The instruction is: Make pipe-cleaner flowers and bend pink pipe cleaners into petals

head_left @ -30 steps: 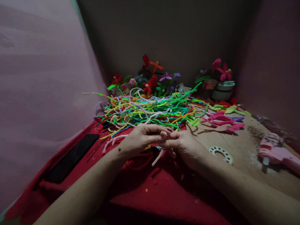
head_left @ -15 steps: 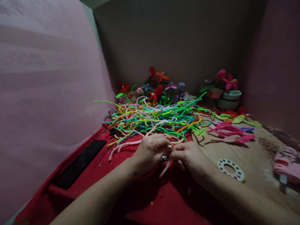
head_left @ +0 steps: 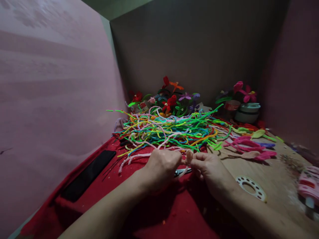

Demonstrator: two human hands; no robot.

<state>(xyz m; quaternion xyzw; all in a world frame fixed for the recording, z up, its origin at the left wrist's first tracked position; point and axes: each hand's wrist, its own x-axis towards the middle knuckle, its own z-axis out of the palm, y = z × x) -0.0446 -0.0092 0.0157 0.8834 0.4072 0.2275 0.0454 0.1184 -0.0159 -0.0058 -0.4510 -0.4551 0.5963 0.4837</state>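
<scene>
My left hand (head_left: 163,166) is closed, its fingers curled and meeting the right fingertips over the red cloth. A pale pink pipe cleaner (head_left: 189,156) is pinched in my right hand (head_left: 206,166), a bent fuzzy end standing above the thumb. Its thin tail (head_left: 184,171) hangs below, and the left fingers close on its other side. Just under the hands a pair of scissors (head_left: 178,172) shows its pivot and part of a blade; whether it lies on the cloth or is held, I cannot tell. Beyond the hands spreads a heap of colourful pipe cleaners (head_left: 169,129).
A black phone (head_left: 88,174) lies at left on the red cloth (head_left: 154,212). On the right are a white ring with holes (head_left: 251,188), pink petal shapes (head_left: 249,146) and a pink device (head_left: 309,186). Pipe-cleaner flowers (head_left: 170,103) and a lidded jar (head_left: 247,113) stand behind.
The view has shifted slightly, moving everything a little right and down. The left hand has turned knuckles-up, the pale bent end now shows above the right fingers, and more of the scissors is visible.
</scene>
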